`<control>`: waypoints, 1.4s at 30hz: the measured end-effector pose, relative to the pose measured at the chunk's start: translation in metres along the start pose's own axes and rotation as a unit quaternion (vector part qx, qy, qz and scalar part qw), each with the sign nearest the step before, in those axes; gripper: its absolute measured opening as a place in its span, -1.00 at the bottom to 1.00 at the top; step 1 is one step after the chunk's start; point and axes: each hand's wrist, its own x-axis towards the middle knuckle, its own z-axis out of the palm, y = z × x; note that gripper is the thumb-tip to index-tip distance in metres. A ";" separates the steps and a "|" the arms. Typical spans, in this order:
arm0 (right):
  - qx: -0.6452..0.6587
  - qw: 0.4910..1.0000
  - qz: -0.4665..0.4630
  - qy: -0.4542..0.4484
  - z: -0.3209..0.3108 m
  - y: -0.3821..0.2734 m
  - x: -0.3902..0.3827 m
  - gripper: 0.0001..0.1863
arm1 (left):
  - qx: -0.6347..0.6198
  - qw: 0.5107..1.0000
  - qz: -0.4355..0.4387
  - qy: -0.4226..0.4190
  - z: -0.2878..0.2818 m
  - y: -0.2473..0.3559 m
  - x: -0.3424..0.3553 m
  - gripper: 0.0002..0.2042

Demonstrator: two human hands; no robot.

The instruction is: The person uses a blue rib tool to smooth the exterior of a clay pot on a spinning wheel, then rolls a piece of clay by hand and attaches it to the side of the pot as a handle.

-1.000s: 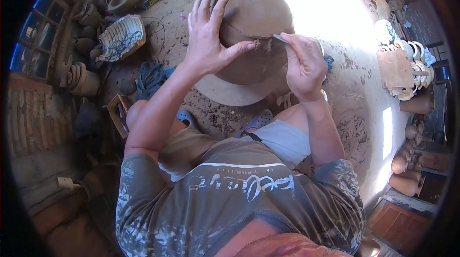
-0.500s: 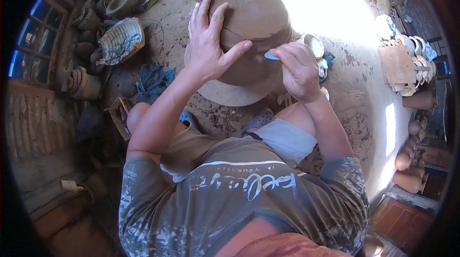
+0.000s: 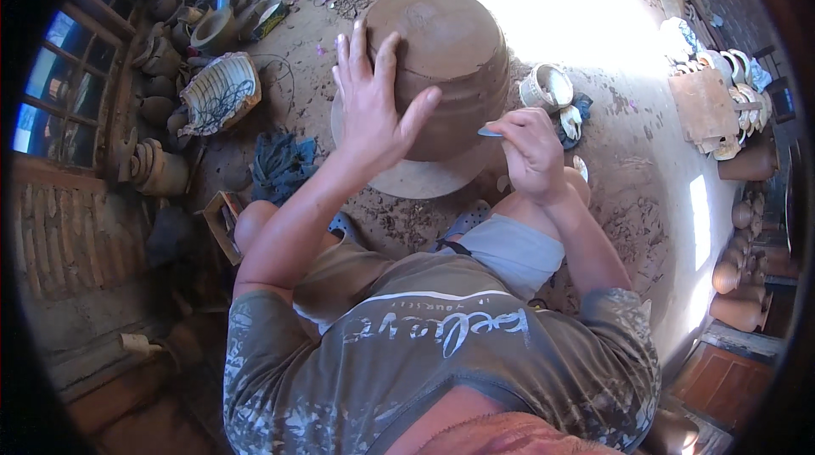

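Clay pot (image 3: 454,98), tub (image 3: 536,92) at right, blue cloth (image 3: 282,165) left

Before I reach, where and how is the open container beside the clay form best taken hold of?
Perhaps grip the container by its far rim, from above: its open mouth appears to face up, leaving an edge to pinch. The dark blue cloth and the right hand, holding a thin blue tool, crowd its near side.
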 end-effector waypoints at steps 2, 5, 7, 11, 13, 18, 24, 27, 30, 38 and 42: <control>0.052 0.991 0.106 0.065 0.004 -0.023 0.000 -0.70 | 0.037 0.997 0.066 -0.004 -0.013 0.015 -0.012 -0.16; 0.134 0.988 0.058 0.044 0.001 -0.057 0.017 -0.72 | -0.136 0.982 0.115 -0.066 -0.034 0.047 -0.014 -0.48; 0.170 0.985 0.027 0.030 0.001 -0.068 0.023 -0.70 | -0.228 0.964 0.128 -0.053 -0.036 0.059 -0.006 -0.71; 0.251 0.952 0.172 0.029 -0.001 -0.070 0.027 -0.72 | -0.221 0.969 0.082 -0.077 -0.045 0.051 -0.005 -0.83; 0.443 0.831 0.336 0.028 0.007 -0.063 0.018 -0.75 | -0.235 0.967 0.062 -0.079 -0.048 0.052 0.003 -0.85; 0.349 0.846 0.375 -0.149 -0.002 -0.034 0.014 -0.77 | -0.176 0.978 0.102 -0.043 -0.044 0.038 0.013 -0.78; 0.205 0.928 0.296 0.095 -0.003 0.011 0.058 -0.77 | 0.006 0.984 0.179 0.001 -0.024 -0.009 0.055 -0.38; 0.092 0.953 0.276 0.087 -0.002 0.012 0.065 -0.76 | 0.028 0.987 0.153 -0.043 -0.010 -0.019 0.051 -0.33; 0.032 0.961 0.263 0.074 0.003 0.007 0.071 -0.76 | 0.022 0.990 0.134 -0.036 -0.001 -0.021 0.046 -0.34; -0.027 0.975 0.209 0.075 0.006 0.000 0.073 -0.77 | 0.039 0.994 0.096 0.023 0.014 -0.001 0.037 -0.38; -0.077 0.983 0.148 0.079 0.010 -0.014 0.072 -0.79 | 0.056 0.995 0.072 0.038 0.017 0.011 0.035 -0.38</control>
